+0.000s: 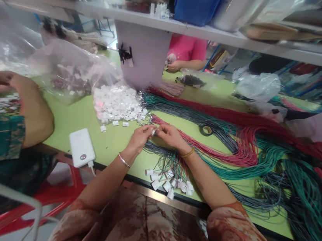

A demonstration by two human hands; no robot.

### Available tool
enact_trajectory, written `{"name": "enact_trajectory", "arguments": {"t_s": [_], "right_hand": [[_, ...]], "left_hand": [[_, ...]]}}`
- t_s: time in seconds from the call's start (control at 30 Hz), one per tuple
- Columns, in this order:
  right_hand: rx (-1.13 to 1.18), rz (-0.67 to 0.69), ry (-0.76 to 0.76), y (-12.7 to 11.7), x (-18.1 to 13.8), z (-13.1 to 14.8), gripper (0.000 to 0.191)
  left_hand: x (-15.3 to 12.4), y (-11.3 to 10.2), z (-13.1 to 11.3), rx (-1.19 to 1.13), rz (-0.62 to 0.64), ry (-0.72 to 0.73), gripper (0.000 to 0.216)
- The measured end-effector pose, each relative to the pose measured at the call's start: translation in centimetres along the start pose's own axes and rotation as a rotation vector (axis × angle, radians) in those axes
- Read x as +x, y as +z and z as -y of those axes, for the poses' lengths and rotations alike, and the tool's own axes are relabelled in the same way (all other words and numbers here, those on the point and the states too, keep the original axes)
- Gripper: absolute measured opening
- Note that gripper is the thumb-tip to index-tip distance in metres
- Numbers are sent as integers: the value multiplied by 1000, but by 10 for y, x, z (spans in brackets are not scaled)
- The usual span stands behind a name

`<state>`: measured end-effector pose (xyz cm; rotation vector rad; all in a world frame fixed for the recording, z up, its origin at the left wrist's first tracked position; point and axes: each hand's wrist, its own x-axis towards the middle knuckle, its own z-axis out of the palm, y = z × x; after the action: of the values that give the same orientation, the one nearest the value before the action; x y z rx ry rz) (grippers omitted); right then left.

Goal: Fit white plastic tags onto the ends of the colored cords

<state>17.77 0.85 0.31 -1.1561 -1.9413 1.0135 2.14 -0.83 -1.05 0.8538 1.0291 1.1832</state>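
Observation:
My left hand (142, 137) is closed in a pinch on a small white plastic connector (153, 132). Right beside it, the fingertips of my right hand (171, 136) are pressed together at the same connector; what they grip is too small to make out. Below my hands lies a cluster of white connectors (167, 185) with thin green, red and dark wires attached. Red wires (204, 150) run from just behind my fingers to the right. A clear bag of loose white connectors (118, 101) lies to the left, with a few connectors spilled in front of it.
A white power bank (81, 148) with a cable lies left of me. Black tape (206, 130) sits among green, dark and red wire bundles (265, 127). A co-worker's arm (35, 109) is at the left; another person (187, 53) sits opposite. A loaded shelf (104, 12) spans overhead.

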Motion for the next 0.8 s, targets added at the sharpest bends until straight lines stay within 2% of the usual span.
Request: {"name": "enact_trajectory", "arguments": {"t_s": [0.1,0.3,0.43,0.5,0.57,0.6,0.63,0.67,0.73,0.77,0.8], "right_hand": [[-53,0,-29,-1,-1,0,25],[-98,61,-69,-5,-5,-5,22],[-139,39,-54,-7,-6,-3,22],[-87,62,-48,-17,-6,1,24],[-3,50,-12,-32,-5,6,28],[30,25,19,-39,-5,9,30],[49,2,52,-45,-6,13,31],[53,0,77,-49,-7,16,31],[16,76,83,-44,-10,21,31],[-25,140,71,-37,-13,23,30],[-84,191,55,-27,-16,23,29]], "left_hand": [[-2,3,3,127,-39,95,22],[0,2,7,88,-26,43,26],[0,2,8,219,-3,100,25],[-9,7,6,369,-22,275,24],[-26,17,3,556,-14,590,23],[-37,24,2,650,48,759,24],[-50,32,3,735,161,905,24],[-63,41,5,831,340,1024,24],[-85,59,13,1009,779,1182,25],[-93,66,17,1056,952,1225,27],[-98,71,21,1082,1037,1247,28]]}}
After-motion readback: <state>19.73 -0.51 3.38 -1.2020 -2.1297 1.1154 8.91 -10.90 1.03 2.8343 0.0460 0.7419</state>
